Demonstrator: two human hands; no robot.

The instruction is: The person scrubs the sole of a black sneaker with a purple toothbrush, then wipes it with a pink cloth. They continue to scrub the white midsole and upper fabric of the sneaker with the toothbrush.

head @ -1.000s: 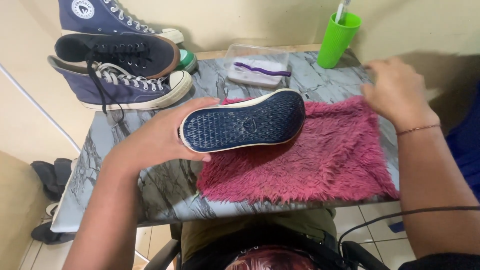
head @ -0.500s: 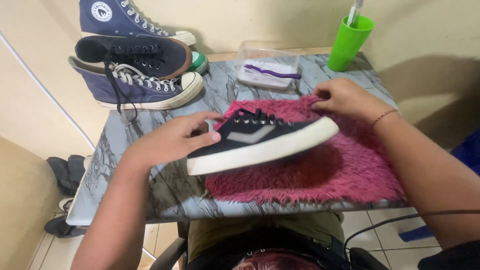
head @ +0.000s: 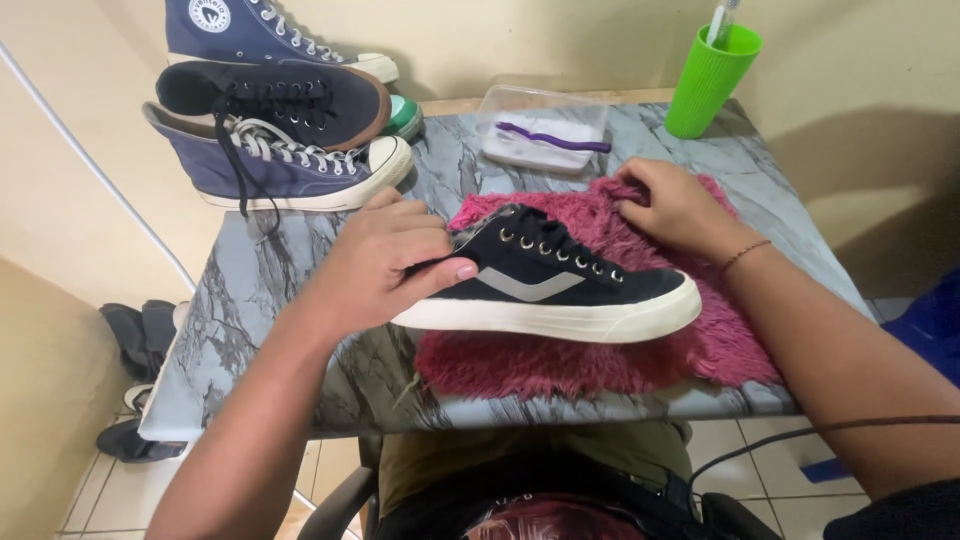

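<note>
A black low sneaker (head: 560, 285) with a white sole and a grey stripe stands upright on a shaggy pink cloth (head: 640, 350), toe to the right. My left hand (head: 385, 265) grips its heel end, thumb along the side. My right hand (head: 675, 205) rests flat on the far part of the pink cloth behind the shoe, fingers pressing into the pile.
The marble-patterned table (head: 260, 320) holds several blue and black sneakers (head: 280, 130) at the back left, a clear plastic box with a purple brush (head: 545, 135), and a green cup (head: 710, 80) at the back right. Dark shoes (head: 135, 340) lie on the floor at left.
The sneaker went from sole facing me to upright on the pink cloth. My left hand shifted to its heel, and my right hand moved onto the cloth behind it.
</note>
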